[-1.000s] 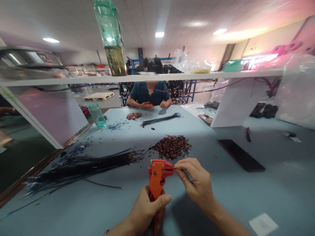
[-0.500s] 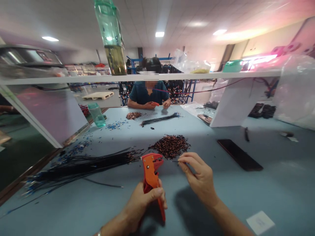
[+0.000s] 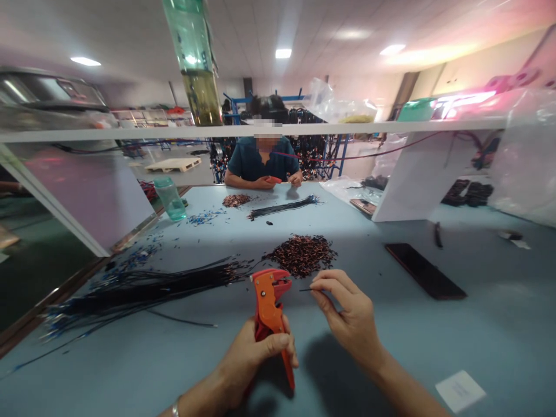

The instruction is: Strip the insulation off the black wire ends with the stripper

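Observation:
My left hand [image 3: 260,353] is wrapped round the handles of an orange and red wire stripper [image 3: 270,304], its jaws pointing up and to the right. Between thumb and fingertips, my right hand [image 3: 350,310] pinches a thin black wire [image 3: 306,289]. The wire's free end points left at the stripper's jaws, with a small gap between them. Just beyond both hands lies a heap of short black and copper wire scraps [image 3: 304,255]. A long bundle of black wires [image 3: 165,289] with blue ends stretches across the table to the left.
A dark phone [image 3: 425,270] and a white paper square [image 3: 460,391] lie on the right. Over the table runs a white shelf [image 3: 260,131] bearing a green bottle [image 3: 197,75]. Opposite, a co-worker [image 3: 263,162] holds a red-orange tool. Blue bits [image 3: 204,218] are scattered at left.
The wire in my right hand has shifted slightly left, and more of it shows beyond the fingertips. My left hand and the stripper have moved slightly right. The view has tilted down a little.

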Action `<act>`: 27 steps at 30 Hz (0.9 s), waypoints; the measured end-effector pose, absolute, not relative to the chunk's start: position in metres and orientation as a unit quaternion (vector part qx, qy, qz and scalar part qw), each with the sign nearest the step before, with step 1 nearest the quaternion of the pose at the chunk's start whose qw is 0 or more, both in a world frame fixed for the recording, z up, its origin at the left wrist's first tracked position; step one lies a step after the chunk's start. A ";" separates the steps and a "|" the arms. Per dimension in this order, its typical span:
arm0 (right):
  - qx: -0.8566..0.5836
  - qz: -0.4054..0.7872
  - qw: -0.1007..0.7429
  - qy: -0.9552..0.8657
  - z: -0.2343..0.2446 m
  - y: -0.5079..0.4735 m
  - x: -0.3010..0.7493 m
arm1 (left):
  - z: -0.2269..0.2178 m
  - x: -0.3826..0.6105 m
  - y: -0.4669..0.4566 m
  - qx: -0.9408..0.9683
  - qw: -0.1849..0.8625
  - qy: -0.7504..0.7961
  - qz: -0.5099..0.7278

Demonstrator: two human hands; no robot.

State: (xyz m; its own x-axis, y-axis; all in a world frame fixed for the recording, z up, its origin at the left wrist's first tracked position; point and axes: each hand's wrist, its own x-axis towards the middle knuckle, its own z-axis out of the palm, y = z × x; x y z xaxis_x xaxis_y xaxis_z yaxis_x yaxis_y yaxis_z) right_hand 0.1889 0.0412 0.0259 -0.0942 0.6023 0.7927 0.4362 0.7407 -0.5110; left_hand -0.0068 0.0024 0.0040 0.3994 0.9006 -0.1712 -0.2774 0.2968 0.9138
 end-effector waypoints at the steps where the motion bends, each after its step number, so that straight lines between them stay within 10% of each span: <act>1: -0.352 0.077 0.569 -0.739 0.026 0.041 0.188 | 0.004 -0.007 0.003 0.429 0.718 0.363 0.410; 27: -0.374 0.209 0.525 -0.735 0.015 0.030 0.166 | 0.018 -0.009 0.006 0.527 0.623 0.386 0.431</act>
